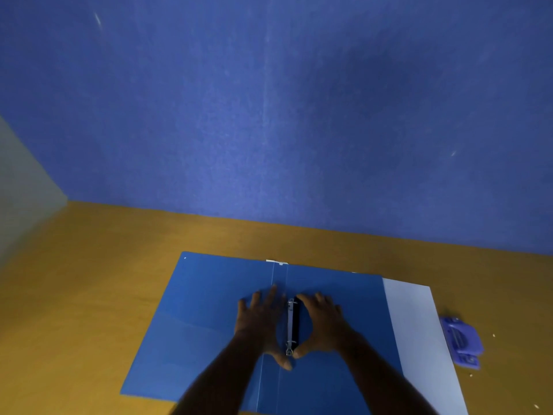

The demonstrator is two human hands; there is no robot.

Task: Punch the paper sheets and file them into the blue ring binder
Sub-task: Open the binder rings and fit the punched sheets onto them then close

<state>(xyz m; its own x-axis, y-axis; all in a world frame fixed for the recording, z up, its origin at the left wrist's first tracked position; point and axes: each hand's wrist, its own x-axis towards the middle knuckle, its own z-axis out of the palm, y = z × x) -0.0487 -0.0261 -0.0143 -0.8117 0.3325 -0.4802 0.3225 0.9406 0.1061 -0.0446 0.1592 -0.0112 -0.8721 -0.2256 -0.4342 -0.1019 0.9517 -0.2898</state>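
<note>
The blue ring binder [197,319] lies open and flat on the wooden desk. Its metal ring mechanism [291,324] runs along the spine, between my two hands. My left hand [261,323] lies flat on the left cover with fingers spread, its thumb reaching below the mechanism's near end. My right hand [321,323] lies flat on the right cover, its thumb touching the mechanism's near end. White paper sheets [419,330] stick out from under the binder's right cover. A purple hole punch [462,341] sits to the right of the paper.
The wooden desk [89,280] stretches left and behind the binder. A blue wall [269,115] rises behind the desk. Tiny white paper specks [493,335] lie near the punch. A small white scrap [276,261] peeks out past the binder's far edge.
</note>
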